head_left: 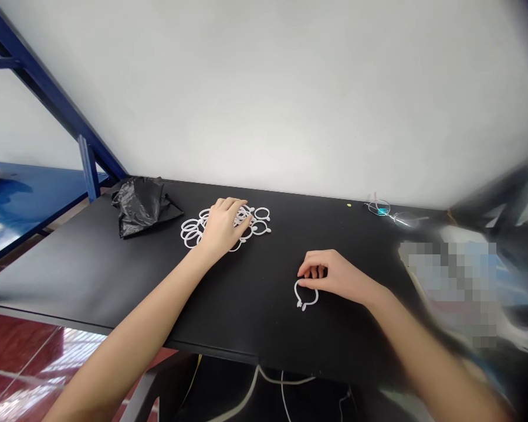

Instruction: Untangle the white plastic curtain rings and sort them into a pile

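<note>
A pile of white plastic curtain rings (192,225) lies on the black table (246,293), left of the middle. Over this pile rests my left hand (223,225), palm down, thumb apart from the fingers; it covers part of the rings. My right hand (330,271) is closed in a pinch to the right and nearer to me. Between its thumb and fingers is a single white curtain ring (317,298), whose two knobbed ends are apart and point toward me.
A crumpled black plastic bag (141,206) sits left of the pile. Eyeglasses (391,215) lie near the wall at the back right. Blurred plastic packaging (449,287) is at the right. Cables (250,387) hang below the table's front edge. A blue metal frame (88,167) stands at left.
</note>
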### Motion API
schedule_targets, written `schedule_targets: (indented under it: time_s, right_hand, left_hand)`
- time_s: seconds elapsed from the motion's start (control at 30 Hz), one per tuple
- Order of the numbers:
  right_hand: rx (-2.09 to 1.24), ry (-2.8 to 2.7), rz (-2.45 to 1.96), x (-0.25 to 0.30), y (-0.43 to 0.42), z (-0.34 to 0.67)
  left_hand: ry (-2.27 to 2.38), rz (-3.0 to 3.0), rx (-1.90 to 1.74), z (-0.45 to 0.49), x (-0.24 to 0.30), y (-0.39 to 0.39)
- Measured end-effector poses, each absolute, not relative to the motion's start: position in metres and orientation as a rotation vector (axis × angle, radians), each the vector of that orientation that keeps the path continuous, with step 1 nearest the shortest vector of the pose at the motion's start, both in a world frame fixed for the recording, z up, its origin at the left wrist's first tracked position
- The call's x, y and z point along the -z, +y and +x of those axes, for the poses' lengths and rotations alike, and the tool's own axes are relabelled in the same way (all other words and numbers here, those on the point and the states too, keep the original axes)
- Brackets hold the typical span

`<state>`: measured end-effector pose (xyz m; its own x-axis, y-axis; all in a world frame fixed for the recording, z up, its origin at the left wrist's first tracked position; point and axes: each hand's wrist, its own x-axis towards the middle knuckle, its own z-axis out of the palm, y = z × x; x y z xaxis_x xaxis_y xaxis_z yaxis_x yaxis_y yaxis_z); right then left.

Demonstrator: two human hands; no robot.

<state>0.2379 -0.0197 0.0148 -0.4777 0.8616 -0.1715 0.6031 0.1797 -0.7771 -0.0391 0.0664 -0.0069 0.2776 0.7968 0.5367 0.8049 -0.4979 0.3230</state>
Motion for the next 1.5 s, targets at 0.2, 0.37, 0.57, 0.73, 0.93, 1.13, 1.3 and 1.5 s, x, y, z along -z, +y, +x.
schedule_targets:
  time_s: [0.2,0.37,0.57,0.73,0.93,1.13,1.3,1.5]
  right_hand:
    - [-1.096,-2.178,-1.413,-0.014,-0.020,0.235]
    - [-1.120,-2.012,-1.420,-0.015,-0.024,0.230]
    - [-1.238,-1.577,-1.253,-0.008,-0.030,0.211]
    - [-1.192,-1.515,-1.138,-0.003,-0.033,0.202]
    - [-0.852,-1.581,-1.120,-0.001,-0.035,0.208]
    - [-0.310,-1.838,-0.787,-0.006,-0.036,0.212]
    - [-0.218,-1.806,-0.780,-0.006,-0.036,0.206]
    - [-0.337,-1.711,-0.921,0.001,-0.041,0.206]
  left_hand:
    - [-1.712,-2.491,0.824,-0.044,0.015,0.072]
    - [-1.617,-2.474,0.961,-0.038,0.013,0.068]
    - [-1.077,-2.703,1.280,-0.008,-0.002,0.031]
    - [-0.760,-2.951,1.237,0.018,0.002,0.002]
    - [-0.790,-3.049,1.233,0.021,0.009,0.001]
    - [-0.820,-3.005,1.211,0.017,0.006,0.003]
    - [-0.873,-3.202,1.203,0.016,0.001,0.002]
    - [-1.016,-3.472,1.233,0.013,-0.007,0.002]
